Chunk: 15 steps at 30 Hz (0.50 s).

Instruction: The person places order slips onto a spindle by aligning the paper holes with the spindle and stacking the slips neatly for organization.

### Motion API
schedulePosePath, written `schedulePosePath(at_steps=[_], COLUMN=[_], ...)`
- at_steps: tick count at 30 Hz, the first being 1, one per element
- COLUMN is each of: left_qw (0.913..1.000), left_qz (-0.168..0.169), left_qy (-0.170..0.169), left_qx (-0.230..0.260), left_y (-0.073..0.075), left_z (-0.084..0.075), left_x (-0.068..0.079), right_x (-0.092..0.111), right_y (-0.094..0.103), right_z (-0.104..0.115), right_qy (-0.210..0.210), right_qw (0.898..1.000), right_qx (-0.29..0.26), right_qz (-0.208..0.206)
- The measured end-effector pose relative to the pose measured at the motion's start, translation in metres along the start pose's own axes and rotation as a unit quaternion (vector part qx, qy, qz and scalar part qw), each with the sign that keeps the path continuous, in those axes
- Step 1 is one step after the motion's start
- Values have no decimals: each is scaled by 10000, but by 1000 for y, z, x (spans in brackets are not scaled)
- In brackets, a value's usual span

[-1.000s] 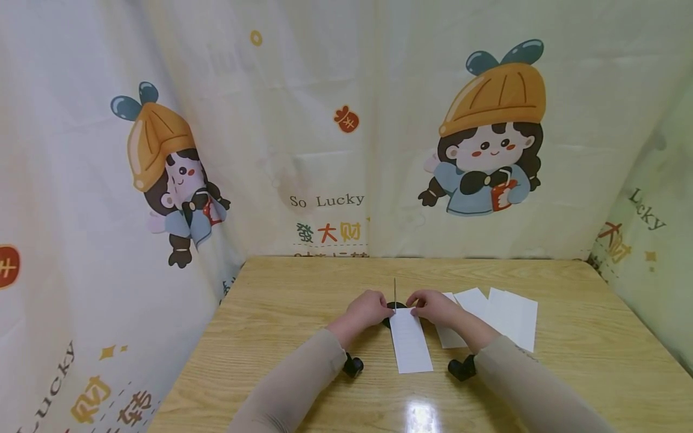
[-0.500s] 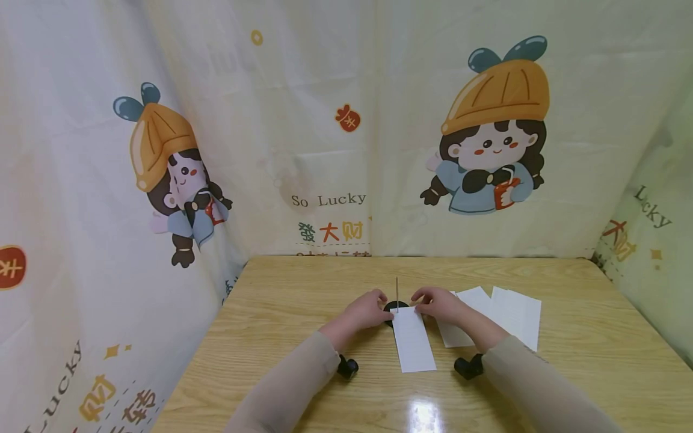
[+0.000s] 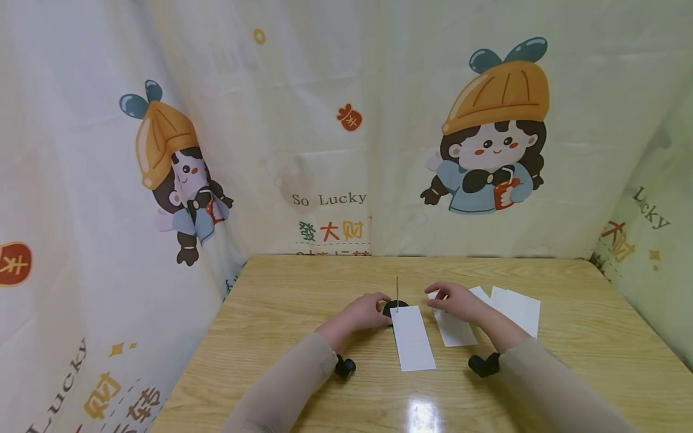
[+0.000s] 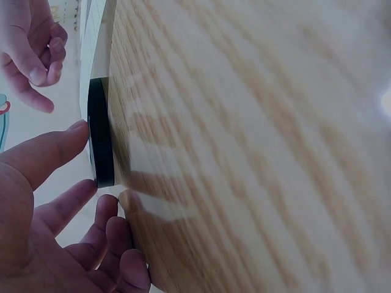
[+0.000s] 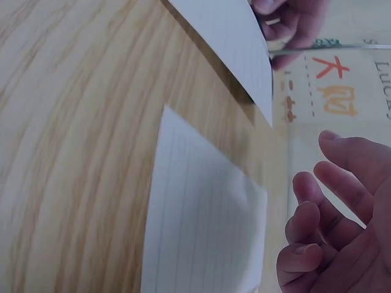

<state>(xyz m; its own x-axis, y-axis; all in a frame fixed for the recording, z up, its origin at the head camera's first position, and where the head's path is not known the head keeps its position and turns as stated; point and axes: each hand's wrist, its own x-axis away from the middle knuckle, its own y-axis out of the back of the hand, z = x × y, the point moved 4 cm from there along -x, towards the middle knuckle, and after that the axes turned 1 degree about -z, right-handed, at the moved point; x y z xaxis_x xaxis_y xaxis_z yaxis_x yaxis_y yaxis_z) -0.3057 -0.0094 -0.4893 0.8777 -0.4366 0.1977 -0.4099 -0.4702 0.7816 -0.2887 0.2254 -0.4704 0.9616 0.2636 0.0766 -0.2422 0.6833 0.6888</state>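
Observation:
A bill spike stands on the table, with a round black base [image 3: 387, 309] and a thin upright metal rod [image 3: 397, 291]. A narrow lined paper slip [image 3: 414, 340] lies partly over the base; the rod meets it near its far left corner. My left hand [image 3: 367, 311] holds the base from the left, thumb and index finger [image 4: 68, 198] at its rim. To the right, my right hand [image 3: 457, 300] hovers over a second lined slip [image 5: 208, 213], fingers loosely bent and holding nothing. Part of that slip is hidden beneath the hand in the head view.
More white slips [image 3: 517, 310] lie overlapping at the right, partly behind the right forearm. Black wrist cameras [image 3: 344, 367] are strapped to both wrists. The wooden table [image 3: 292, 288] ends against a printed curtain [image 3: 325, 150] at the back.
My right hand has let go of the slip at the rod and moved right, over the second slip. The left hand has stayed by the base; the first slip lies about where it was.

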Motion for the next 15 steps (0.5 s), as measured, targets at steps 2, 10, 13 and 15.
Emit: schedulePosePath(at_steps=[2, 10, 13, 15], left_qw=[10000, 9999, 9998, 9998], left_qz=[-17, -54, -83, -95], left_qy=[11, 136, 187, 180], left_qx=[-47, -64, -80, -73], left_y=[0, 1, 0, 0], left_z=[-1, -4, -4, -3], left_x=[0, 3, 4, 3], right_x=[3, 11, 13, 15], right_y=[5, 23, 26, 29], right_z=[-3, -15, -18, -20], right_qy=[-39, -103, -160, -174], right_qw=[10000, 9998, 9996, 9994], right_qx=[15, 148, 212, 289], right_qz=[-33, -62, -90, -102])
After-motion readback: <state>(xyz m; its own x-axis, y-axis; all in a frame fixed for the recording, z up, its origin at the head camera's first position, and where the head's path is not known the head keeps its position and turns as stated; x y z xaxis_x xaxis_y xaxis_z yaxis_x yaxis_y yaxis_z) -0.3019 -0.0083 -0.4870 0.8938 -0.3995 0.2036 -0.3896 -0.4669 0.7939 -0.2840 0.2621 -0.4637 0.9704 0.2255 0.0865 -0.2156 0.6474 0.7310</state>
